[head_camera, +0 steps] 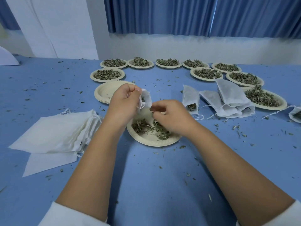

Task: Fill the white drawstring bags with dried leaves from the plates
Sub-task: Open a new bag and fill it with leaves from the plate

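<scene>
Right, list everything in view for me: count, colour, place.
Full plates: nine, beige, heaped with green leaves, in an arc across the far table.
Front plate: one, beige, holding some dried leaves, under the hands.
Empty plates: one stack, beige, behind the left hand.
Held bag: one, white, above the front plate.
Filled bags: several, white, lying at the right.
Empty bags: one stack, white, at the left.
Leaf bits: many, green, scattered.
Table: one, blue.
Curtain: blue, behind.
Left hand: grips the held bag.
Right hand: seems to pinch dried leaves at the bag's mouth.
</scene>
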A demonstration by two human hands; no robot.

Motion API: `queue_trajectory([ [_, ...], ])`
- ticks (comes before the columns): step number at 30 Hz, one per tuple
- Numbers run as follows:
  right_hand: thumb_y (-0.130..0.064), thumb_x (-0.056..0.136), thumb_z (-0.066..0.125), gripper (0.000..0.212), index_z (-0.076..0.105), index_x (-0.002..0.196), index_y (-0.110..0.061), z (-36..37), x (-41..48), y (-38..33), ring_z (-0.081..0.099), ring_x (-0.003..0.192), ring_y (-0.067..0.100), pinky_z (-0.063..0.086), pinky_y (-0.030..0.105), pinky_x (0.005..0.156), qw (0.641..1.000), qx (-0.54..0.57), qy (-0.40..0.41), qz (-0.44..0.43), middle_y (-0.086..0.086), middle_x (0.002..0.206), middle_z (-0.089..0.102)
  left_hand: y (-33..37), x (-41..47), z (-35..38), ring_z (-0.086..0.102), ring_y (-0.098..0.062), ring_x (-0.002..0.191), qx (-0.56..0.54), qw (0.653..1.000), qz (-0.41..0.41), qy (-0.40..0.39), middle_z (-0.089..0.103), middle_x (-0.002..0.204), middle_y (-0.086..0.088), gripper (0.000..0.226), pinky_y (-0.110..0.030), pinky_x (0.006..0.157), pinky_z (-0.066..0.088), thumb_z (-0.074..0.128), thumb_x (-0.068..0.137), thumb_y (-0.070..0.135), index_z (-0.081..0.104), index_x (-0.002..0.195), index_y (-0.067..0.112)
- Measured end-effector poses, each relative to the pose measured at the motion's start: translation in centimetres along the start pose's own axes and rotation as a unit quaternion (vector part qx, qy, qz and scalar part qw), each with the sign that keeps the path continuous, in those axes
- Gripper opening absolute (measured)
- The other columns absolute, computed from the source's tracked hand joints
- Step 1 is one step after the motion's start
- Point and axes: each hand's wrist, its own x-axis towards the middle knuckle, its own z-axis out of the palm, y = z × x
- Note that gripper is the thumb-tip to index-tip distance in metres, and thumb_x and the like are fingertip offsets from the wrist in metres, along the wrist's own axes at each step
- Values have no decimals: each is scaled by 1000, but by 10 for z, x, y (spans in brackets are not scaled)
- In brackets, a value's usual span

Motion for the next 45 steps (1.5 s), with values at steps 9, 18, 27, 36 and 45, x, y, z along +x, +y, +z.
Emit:
queue_trajectory([
  [9, -26, 85, 74, 21, 76, 105, -22, 16, -9, -7, 59, 99, 12, 44, 30, 90, 981, -95, -99, -135, -4, 103, 71, -2, 1, 3, 48, -2, 47, 15, 1000, -4, -4, 55, 49, 14, 17, -28, 63, 43, 51, 97, 17, 58, 82, 22],
  [18, -12, 94, 48, 36, 67, 123, -20, -3, -2, 2, 56, 116, 16, 45, 31, 99, 988, -127, -78, -40, 0, 127, 64, -5, 2, 5, 47, -1, 46, 19, 1000, -6, -8, 55, 53, 14, 15, -22, 54, 37, 53, 97, 16, 59, 85, 22],
  [27, 5, 88, 38, 50, 75, 102, -25, -9, -1, 2, 60, 62, -5, 41, 8, 51, 995, -65, -73, -8, -16, 89, 64, -4, 1, 5, 46, 0, 43, 24, 1000, -7, -9, 54, 54, 11, 15, -19, 50, 35, 52, 97, 15, 59, 85, 21],
  [36, 3, 89, 36, 48, 74, 105, -21, -13, -1, 1, 57, 62, -9, 40, 6, 53, 992, -67, -104, 14, -23, 85, 70, -3, 1, 5, 49, -6, 53, 33, 999, -3, -13, 54, 54, 12, 15, -23, 54, 33, 52, 97, 17, 58, 84, 22],
  [45, -6, 94, 42, 35, 66, 111, -27, -15, -9, -9, 69, 65, 8, 52, 24, 60, 982, -7, -180, 60, -13, 108, 65, -2, 0, 5, 49, -1, 48, 35, 999, 0, -16, 54, 47, 14, 16, -22, 54, 35, 52, 98, 17, 58, 84, 21],
])
